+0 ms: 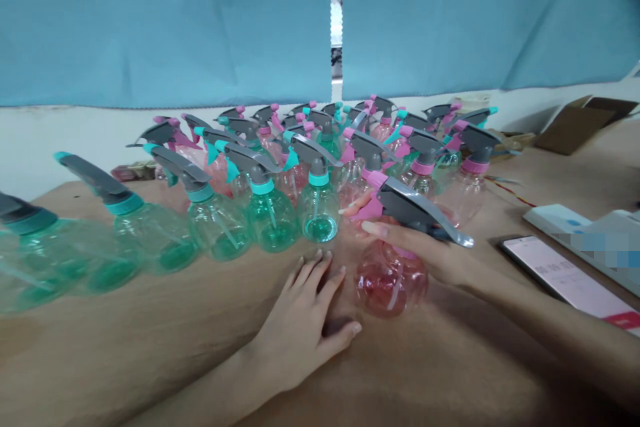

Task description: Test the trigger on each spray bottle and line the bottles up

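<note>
A clear pink spray bottle (390, 287) with a grey and pink trigger head stands nearest me on the wooden table. My right hand (423, 247) is closed around its neck, just under the head, and the bottle hides part of the fingers. To the left of that bottle my left hand (310, 313) lies palm down on the tabletop, fingers stretched out, holding nothing. Its fingertips point at a green spray bottle (320, 217) with a turquoise collar, a short way off.
More green spray bottles (273, 220) form a row to the left. Behind them crowd several pink and green ones. At right lie a phone (560, 273) and a white box-like object (590, 233), with an open cardboard box (570, 123) farther back. A blue curtain (175, 27) hangs behind.
</note>
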`<action>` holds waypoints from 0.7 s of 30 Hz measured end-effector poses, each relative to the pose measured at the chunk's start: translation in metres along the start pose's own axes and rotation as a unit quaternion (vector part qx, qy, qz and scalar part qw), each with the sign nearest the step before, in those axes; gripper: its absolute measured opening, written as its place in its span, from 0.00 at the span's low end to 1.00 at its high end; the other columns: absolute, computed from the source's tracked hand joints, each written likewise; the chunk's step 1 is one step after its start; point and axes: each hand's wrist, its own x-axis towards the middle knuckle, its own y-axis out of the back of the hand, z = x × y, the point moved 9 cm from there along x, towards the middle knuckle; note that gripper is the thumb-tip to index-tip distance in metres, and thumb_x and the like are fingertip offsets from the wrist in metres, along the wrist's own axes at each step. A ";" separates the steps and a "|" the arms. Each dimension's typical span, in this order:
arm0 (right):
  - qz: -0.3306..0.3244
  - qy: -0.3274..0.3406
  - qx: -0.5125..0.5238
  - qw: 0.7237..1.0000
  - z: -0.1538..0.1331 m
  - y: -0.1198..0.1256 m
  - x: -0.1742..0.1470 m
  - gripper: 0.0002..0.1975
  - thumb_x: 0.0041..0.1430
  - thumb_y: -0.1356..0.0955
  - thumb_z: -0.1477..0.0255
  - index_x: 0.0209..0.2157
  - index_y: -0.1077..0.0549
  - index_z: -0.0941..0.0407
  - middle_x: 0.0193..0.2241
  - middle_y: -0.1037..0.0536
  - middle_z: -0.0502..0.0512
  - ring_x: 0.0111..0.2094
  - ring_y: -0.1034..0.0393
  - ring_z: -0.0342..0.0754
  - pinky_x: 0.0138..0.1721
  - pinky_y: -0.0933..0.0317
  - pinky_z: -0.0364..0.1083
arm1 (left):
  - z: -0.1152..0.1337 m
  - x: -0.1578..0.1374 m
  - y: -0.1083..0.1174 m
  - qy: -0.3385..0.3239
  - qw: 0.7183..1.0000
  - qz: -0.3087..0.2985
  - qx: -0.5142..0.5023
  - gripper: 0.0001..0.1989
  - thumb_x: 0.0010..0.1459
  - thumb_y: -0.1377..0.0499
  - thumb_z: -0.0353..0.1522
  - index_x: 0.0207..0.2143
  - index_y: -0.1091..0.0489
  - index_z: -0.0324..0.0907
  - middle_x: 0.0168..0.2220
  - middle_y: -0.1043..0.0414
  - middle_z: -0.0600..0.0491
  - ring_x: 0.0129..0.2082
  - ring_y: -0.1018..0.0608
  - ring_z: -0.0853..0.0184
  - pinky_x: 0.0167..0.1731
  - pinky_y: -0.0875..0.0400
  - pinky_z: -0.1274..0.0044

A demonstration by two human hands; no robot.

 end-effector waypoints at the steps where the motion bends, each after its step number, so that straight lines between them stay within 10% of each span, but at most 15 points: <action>1: -0.006 0.001 0.001 1.000 0.001 0.000 0.000 0.10 0.56 0.31 0.64 0.40 0.25 0.49 0.42 0.22 0.49 0.43 0.27 0.48 0.48 0.36 0.48 | 0.000 0.000 0.000 -0.001 1.000 0.001 0.000 0.31 0.61 0.46 0.48 0.60 0.42 0.40 0.64 0.48 0.41 0.62 0.43 0.50 0.58 0.46 0.57; 7: 0.008 0.015 -0.012 1.000 0.003 0.003 -0.001 0.08 0.56 0.32 0.62 0.29 0.29 0.51 0.29 0.26 0.47 0.28 0.31 0.44 0.31 0.36 0.45 | 0.001 0.001 0.000 0.002 1.000 -0.009 0.007 0.32 0.61 0.46 0.48 0.60 0.41 0.39 0.64 0.48 0.41 0.62 0.44 0.50 0.58 0.46 0.57; 21: 0.056 -0.002 -0.039 0.998 0.009 0.013 -0.007 0.11 0.56 0.33 0.59 0.25 0.29 0.50 0.20 0.30 0.47 0.25 0.33 0.46 0.30 0.37 0.46 | 0.001 0.001 0.000 -0.001 1.000 -0.007 0.016 0.32 0.61 0.47 0.49 0.61 0.42 0.38 0.64 0.48 0.40 0.62 0.43 0.50 0.58 0.47 0.57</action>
